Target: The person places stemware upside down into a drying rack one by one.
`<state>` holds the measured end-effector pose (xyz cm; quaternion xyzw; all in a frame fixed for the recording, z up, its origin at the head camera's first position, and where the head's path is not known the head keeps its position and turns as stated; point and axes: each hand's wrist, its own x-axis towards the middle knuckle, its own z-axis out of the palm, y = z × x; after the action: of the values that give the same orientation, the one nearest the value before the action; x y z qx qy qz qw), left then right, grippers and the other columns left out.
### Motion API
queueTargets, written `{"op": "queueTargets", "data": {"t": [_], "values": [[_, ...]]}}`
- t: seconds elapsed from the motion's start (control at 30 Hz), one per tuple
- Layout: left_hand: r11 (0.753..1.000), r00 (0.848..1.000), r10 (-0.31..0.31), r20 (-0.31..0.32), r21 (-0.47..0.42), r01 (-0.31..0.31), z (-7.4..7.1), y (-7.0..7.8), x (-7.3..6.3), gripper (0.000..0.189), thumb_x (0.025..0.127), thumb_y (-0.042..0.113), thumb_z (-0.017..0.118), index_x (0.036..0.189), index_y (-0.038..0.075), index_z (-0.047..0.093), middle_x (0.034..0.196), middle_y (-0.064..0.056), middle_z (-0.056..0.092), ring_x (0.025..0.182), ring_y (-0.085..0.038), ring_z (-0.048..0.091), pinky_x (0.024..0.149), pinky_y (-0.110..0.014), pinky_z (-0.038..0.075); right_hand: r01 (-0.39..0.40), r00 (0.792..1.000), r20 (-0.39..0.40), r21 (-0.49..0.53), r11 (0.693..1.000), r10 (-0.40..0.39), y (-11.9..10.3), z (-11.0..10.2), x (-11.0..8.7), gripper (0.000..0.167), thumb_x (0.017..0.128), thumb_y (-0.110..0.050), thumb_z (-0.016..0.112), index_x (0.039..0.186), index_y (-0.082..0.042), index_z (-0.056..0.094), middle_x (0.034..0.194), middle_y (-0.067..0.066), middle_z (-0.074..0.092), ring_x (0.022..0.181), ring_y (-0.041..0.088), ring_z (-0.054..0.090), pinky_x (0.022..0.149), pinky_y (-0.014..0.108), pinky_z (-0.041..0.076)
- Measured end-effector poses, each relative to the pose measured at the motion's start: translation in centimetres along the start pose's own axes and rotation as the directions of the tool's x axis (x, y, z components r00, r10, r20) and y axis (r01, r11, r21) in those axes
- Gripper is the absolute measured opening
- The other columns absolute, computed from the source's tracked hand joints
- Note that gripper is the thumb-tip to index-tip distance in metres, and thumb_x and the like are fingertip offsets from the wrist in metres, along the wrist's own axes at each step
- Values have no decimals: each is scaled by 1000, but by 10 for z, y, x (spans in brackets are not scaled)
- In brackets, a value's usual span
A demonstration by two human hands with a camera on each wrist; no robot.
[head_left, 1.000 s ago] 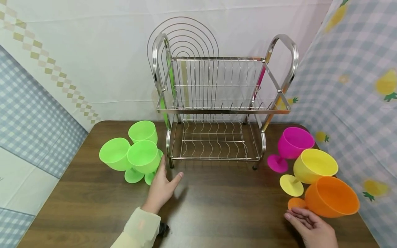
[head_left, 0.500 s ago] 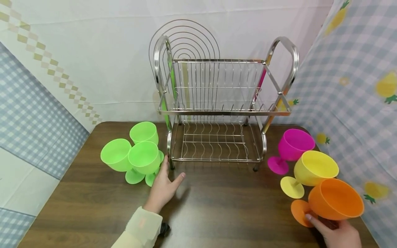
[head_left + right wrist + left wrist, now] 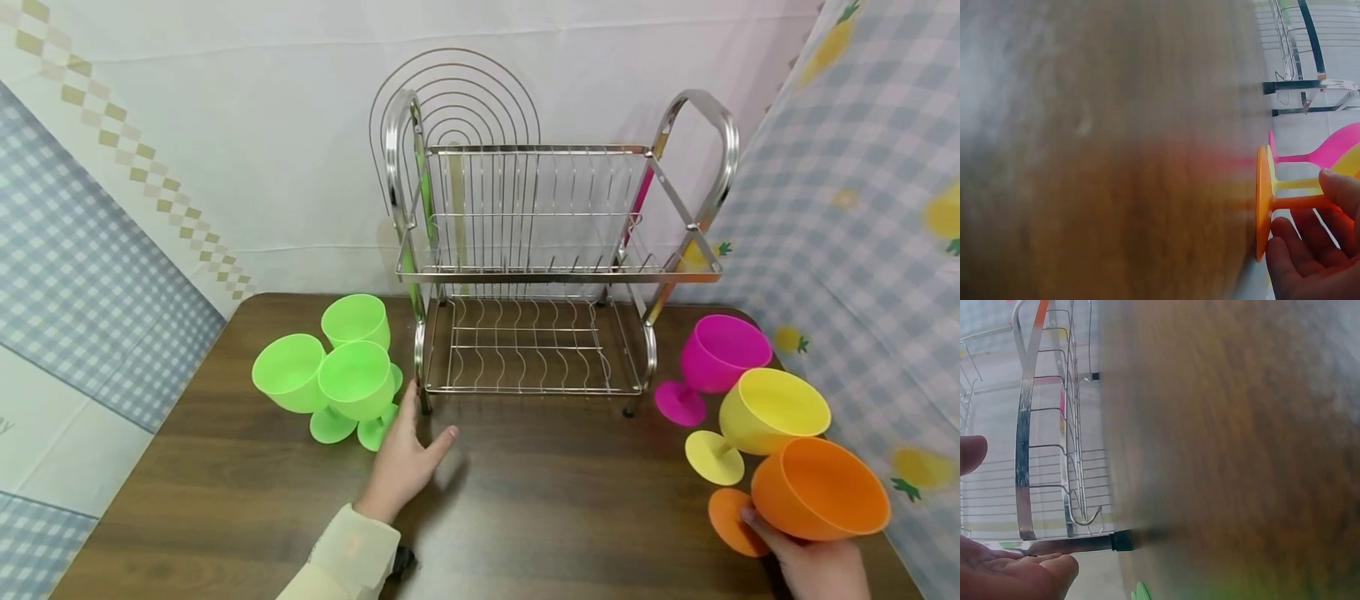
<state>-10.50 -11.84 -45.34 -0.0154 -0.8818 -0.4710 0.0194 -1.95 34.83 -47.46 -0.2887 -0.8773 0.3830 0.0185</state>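
Note:
My right hand (image 3: 825,568) grips an orange goblet (image 3: 821,493) by its stem, just under the bowl. In the right wrist view the thumb lies along the stem, the fingers curl behind it, and the round orange base (image 3: 1264,203) is close to the table. My left hand (image 3: 405,468) is open, thumb spread, with nothing in its grasp. It is beside the foremost green goblet (image 3: 356,383), fingertips near the front left leg of a steel dish rack (image 3: 536,277). Two more green goblets, a left one (image 3: 288,375) and a rear one (image 3: 356,321), stand close by.
Behind the orange goblet are a yellow goblet (image 3: 772,414) and a magenta goblet (image 3: 723,354), in a row along the checked curtain (image 3: 847,217) at the right. The two-tier rack stands at the back of the brown wooden table (image 3: 570,500), before a white cloth backdrop.
My right hand has moved right and taken hold of the orange goblet's stem. The goblet has shifted slightly right and toward me. My left hand stays in about the same place beside the green goblets.

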Motion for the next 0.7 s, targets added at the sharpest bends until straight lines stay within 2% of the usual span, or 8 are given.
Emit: {"op": "queueTargets", "data": {"t": [0.13, 0.27, 0.33, 0.4, 0.5, 0.53, 0.6, 0.7], "values": [[1000, 1000, 3, 2, 5, -3, 0, 0, -1, 96, 91, 29, 74, 159, 1, 13, 161, -23, 24, 146, -41, 27, 119, -56, 23, 6, 1000, 17, -21, 1000, -5, -1, -3, 2, 73, 88, -45, 77, 136, 1, 45, 129, 25, 54, 95, 22, 47, 97, 53, 37], [1000, 1000, 11, 1, -1, -11, -2, 1, -4, 95, 92, 30, 73, 160, 2, 12, 161, -23, 24, 146, -40, 28, 118, -57, 23, -11, 999, 43, -30, 999, 12, -1, -4, -2, 82, 85, -50, 78, 137, 3, 43, 127, 28, 55, 100, 31, 51, 97, 56, 39], [1000, 1000, 15, -3, -14, -15, -3, 1, -6, 96, 92, 30, 73, 160, 3, 12, 161, -22, 23, 146, -40, 28, 118, -56, 23, 10, 997, 71, -22, 1000, -9, -2, -4, -4, 83, 85, -49, 78, 139, 2, 43, 128, 27, 54, 101, 29, 51, 96, 47, 42], [999, 1000, 20, -9, -33, -21, -5, 3, -9, 96, 92, 29, 73, 161, 6, 11, 162, -21, 22, 146, -40, 28, 119, -55, 23, 7, 995, 103, -51, 999, -2, -5, -6, -6, 80, 85, -54, 76, 137, 0, 47, 120, 22, 59, 93, 20, 54, 86, 34, 46], [996, 999, 34, -17, -87, -35, -7, 6, -14, 96, 92, 26, 74, 162, 10, 10, 164, -16, 19, 147, -36, 27, 119, -50, 24, 90, 976, 203, -47, 995, -79, -9, -9, -11, 67, 90, -55, 70, 130, -4, 51, 107, 9, 60, 83, 5, 50, 70, 16, 39], [993, 999, 39, -19, -111, -41, -8, 7, -16, 96, 92, 24, 74, 162, 11, 10, 165, -14, 18, 148, -34, 26, 119, -48, 24, 148, 956, 262, -26, 989, -136, -11, -9, -10, 57, 95, -52, 65, 119, -1, 55, 96, 10, 60, 77, 6, 50, 64, 16, 38], [985, 998, 59, -28, -163, -62, -9, 9, -19, 95, 92, 20, 74, 162, 11, 11, 165, -12, 17, 149, -31, 24, 120, -45, 24, 149, 945, 299, -31, 988, -133, -16, -10, -14, 58, 95, -57, 61, 116, -3, 56, 91, 7, 59, 76, 5, 50, 63, 16, 37], [971, 996, 84, -40, -219, -91, -11, 12, -22, 92, 93, 16, 73, 161, 11, 12, 166, -10, 17, 150, -28, 22, 120, -42, 23, 149, 946, 294, -23, 989, -135, -23, -8, -17, 58, 95, -60, 58, 116, -6, 58, 87, 6, 59, 78, 7, 51, 63, 18, 35]]}}
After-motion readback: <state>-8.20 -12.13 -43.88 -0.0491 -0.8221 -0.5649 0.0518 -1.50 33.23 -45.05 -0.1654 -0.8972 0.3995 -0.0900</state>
